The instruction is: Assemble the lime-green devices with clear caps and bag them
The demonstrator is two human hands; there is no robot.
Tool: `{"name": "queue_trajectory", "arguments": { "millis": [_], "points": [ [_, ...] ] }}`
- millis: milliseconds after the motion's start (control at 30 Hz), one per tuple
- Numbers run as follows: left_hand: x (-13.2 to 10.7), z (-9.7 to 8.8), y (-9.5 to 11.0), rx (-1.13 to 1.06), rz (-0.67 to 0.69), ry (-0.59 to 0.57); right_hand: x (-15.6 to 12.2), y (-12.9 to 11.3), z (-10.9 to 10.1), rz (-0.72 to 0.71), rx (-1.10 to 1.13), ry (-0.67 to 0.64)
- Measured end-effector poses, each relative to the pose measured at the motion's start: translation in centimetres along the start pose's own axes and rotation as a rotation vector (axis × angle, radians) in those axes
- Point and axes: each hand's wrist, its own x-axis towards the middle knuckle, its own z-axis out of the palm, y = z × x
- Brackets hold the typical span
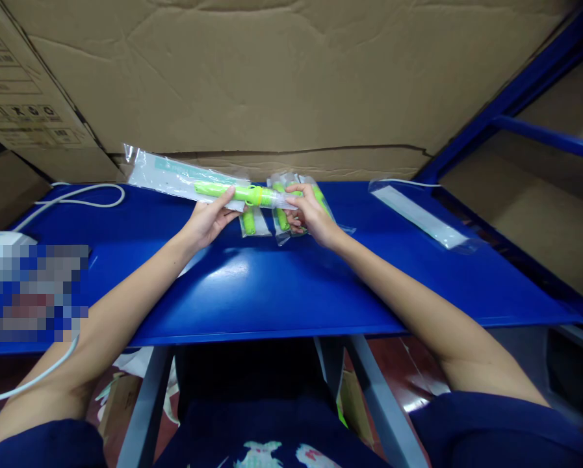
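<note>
A lime-green stick-shaped item [237, 193] with a yellow band and a clear ribbed end lies level between my hands; its exact kind I cannot tell. My left hand [212, 218] grips its green part together with a long clear plastic bag [174, 177] that has a white and pale green card in it. My right hand [311, 211] has its fingers closed round the clear end. Behind and below my hands, several bagged lime-green items [282, 220] lie on the blue table [272, 286]. They are partly hidden by my right hand.
A flat clear bag with a white card [420, 216] lies on the right of the table. White cable [96, 186] and a white device [8, 244] are on the left, beside a blurred-out patch. Cardboard [291, 84] walls the back; a blue frame [510, 97] stands right.
</note>
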Motion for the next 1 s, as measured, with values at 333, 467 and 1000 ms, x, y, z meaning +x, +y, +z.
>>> {"name": "queue_trajectory", "arguments": {
  "millis": [333,467,1000],
  "points": [
    [0.4,-0.1,0.4,-0.036,0.077,0.087,0.2,0.4,-0.5,-0.239,-0.082,-0.095],
    [0.2,-0.2,0.4,0.065,0.141,0.065,0.2,0.8,-0.6,-0.351,-0.244,-0.038],
    [-0.2,-0.1,-0.3,0.147,0.121,-0.027,-1.3,-0.7,0.0,-0.367,-0.532,0.037]
  ]
}}
